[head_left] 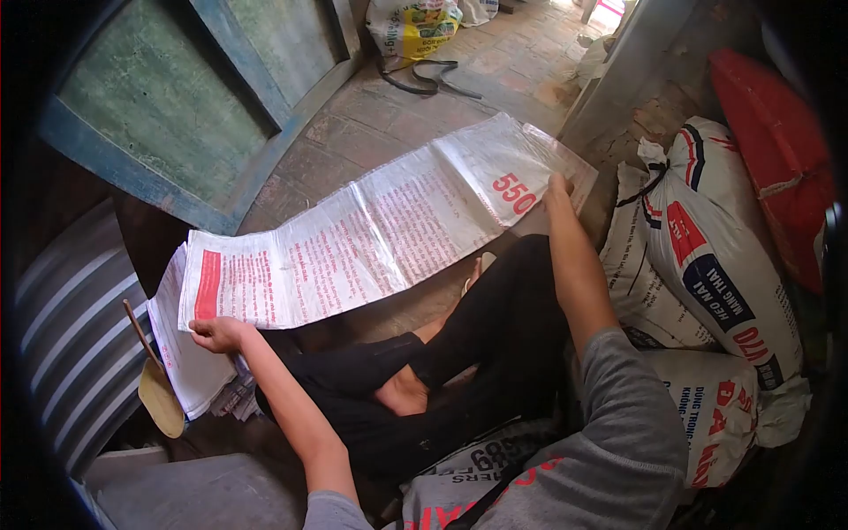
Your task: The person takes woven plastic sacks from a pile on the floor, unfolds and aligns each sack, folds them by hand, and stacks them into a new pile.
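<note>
A long, flattened white woven feed sack with red print and the number 550 stretches across in front of my legs. At its left end, my left hand is closed on the lower corner, by the red printed block. My right hand grips the far right end, close to the number; its fingertips are partly hidden behind the sack. The sack sags slightly between both hands. Under and beside my left hand lies a stack of folded white sacks.
Filled feed sacks are piled at right, with a red sack behind. A blue-green door stands at upper left, above corrugated metal. A yellowish scoop-like object is at left. A black strap lies on the brick floor.
</note>
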A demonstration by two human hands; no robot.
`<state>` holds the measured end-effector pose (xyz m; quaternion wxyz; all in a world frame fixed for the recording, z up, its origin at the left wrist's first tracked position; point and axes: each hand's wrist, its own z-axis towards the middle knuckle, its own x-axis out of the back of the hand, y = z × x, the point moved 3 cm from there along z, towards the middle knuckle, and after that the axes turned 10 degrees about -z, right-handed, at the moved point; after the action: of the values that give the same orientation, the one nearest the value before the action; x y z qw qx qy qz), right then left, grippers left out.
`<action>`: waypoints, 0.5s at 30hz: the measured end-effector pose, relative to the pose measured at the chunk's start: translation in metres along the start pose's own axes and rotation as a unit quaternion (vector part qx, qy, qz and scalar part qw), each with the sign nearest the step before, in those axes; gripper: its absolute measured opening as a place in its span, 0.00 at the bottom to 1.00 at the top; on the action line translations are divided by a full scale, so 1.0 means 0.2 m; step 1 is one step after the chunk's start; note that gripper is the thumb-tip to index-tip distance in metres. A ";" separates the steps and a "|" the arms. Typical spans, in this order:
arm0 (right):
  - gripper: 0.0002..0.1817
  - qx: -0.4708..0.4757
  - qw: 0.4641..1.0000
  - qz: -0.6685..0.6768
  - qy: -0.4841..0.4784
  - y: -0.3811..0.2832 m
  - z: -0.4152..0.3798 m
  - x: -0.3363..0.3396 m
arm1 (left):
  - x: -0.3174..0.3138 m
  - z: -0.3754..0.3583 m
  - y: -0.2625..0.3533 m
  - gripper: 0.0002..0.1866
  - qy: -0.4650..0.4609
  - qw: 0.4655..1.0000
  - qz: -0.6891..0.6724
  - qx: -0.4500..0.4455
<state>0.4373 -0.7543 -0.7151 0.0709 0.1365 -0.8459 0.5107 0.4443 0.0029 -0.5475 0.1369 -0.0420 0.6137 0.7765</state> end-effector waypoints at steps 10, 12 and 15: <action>0.32 0.092 0.959 0.206 -0.169 -0.19 -0.21 -0.03 | -0.05 -0.07 0.04 0.19 0.001 0.992 -0.121 0.017; 0.37 -0.032 0.963 0.183 -0.194 -0.05 -0.07 -0.09 | 0.00 -0.01 -0.04 0.20 -0.022 0.996 -0.081 0.020; 0.39 -0.083 0.974 0.122 -0.172 0.00 -0.09 -0.10 | 0.00 -0.17 0.16 0.26 0.001 0.938 0.028 -0.347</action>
<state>0.4553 -0.7361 -0.7120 -0.1276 0.1119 -0.8950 0.4126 0.4319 -0.0354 -0.5264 0.0911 -0.0707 0.3075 0.9445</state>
